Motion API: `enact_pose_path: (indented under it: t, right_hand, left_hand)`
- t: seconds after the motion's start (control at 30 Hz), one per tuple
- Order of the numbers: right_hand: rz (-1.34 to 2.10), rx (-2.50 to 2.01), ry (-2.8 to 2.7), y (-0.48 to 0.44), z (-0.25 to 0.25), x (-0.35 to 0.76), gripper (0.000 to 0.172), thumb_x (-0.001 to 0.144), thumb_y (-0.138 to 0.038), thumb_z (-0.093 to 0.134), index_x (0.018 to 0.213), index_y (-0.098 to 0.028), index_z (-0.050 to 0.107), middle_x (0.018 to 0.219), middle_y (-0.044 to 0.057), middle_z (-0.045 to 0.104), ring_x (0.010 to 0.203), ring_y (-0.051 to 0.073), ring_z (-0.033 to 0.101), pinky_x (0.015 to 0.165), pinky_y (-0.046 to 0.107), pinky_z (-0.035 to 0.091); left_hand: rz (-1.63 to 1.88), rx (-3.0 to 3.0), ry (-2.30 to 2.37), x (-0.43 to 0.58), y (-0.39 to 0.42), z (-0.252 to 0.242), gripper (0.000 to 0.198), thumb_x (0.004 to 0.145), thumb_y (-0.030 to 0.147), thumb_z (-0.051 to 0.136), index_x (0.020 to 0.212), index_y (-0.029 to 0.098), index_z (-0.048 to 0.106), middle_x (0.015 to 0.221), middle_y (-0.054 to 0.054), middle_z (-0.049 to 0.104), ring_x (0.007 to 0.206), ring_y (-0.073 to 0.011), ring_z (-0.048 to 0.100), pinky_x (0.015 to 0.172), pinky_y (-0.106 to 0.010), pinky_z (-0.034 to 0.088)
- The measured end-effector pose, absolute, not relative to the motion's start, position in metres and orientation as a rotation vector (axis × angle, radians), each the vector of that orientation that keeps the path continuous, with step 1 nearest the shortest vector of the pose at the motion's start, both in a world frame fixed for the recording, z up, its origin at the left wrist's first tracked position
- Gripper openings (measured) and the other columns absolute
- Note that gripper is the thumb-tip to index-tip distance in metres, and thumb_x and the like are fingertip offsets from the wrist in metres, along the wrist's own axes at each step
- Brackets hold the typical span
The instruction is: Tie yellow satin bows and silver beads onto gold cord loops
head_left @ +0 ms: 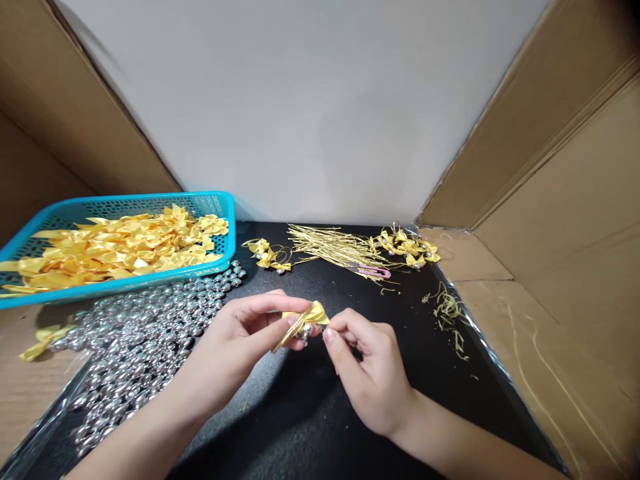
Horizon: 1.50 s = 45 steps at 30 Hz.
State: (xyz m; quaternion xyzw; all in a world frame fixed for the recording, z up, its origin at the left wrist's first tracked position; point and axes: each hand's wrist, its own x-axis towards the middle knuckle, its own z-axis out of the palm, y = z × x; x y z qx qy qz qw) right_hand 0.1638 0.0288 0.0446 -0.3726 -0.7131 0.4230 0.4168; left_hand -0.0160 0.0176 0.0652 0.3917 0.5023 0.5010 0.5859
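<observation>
In the middle of the head view, my left hand (255, 327) pinches a yellow ribbon bow (316, 312) between thumb and fingers. A silver bead (306, 331) sits against the bow's underside, and a loop of gold cord (286, 335) hangs beside it at the fingertips. My right hand (367, 363) is closed in a pinch at the bow's right edge. Whatever lies between its thumb and forefinger is too small to make out. Both hands are raised a little above the black table surface (280, 427).
At left, a blue basket (233, 233) holds many yellow bows, with silver beads (145, 347) spread before it. Gold cords (330, 247) lie at the back beside a pink tool (374, 272) and beaded bows (407, 247). Cord scraps (447, 310) lie right, near cardboard walls (565, 187).
</observation>
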Motion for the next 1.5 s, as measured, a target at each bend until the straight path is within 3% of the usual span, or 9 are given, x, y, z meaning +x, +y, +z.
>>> enact_pose_path:
  t: [1.0, 1.2, 1.5]
  right_hand:
    - [1.156, -0.951, -1.761, 0.031, 0.051, 0.165, 0.017, 0.086, -0.016, 0.05, 0.07, -0.016, 0.055, 0.05, -0.008, 0.04, 0.042, 0.005, 0.034, 0.042, 0.019, 0.025]
    - [1.156, -0.893, -1.82, 0.037, 0.053, 0.167, 0.016, 0.086, -0.015, 0.05, 0.072, -0.016, 0.056, 0.052, -0.007, 0.044, 0.042, 0.005, 0.036, 0.043, 0.019, 0.027]
    - [1.141, -0.886, -1.857, 0.038, 0.055, 0.17, 0.016, 0.085, -0.014, 0.051, 0.069, -0.016, 0.056, 0.049, -0.009, 0.036, 0.042, 0.004, 0.032, 0.042, 0.018, 0.024]
  left_hand:
    - [1.02, 0.631, 1.014, -0.012, 0.022, 0.067, 0.02, 0.063, 0.026, 0.087, 0.078, 0.017, 0.079, 0.072, -0.004, 0.076, 0.068, -0.014, 0.069, 0.057, -0.016, 0.056]
    - [1.026, 0.654, 0.976, -0.014, 0.022, 0.065, 0.021, 0.068, 0.023, 0.084, 0.086, 0.019, 0.076, 0.074, -0.004, 0.075, 0.069, -0.0147, 0.07, 0.058, -0.018, 0.057]
    - [1.048, 0.726, 0.977, -0.015, 0.023, 0.06, 0.018, 0.072, 0.024, 0.081, 0.079, 0.017, 0.066, 0.072, -0.002, 0.07, 0.067, -0.0131, 0.066, 0.057, -0.019, 0.056]
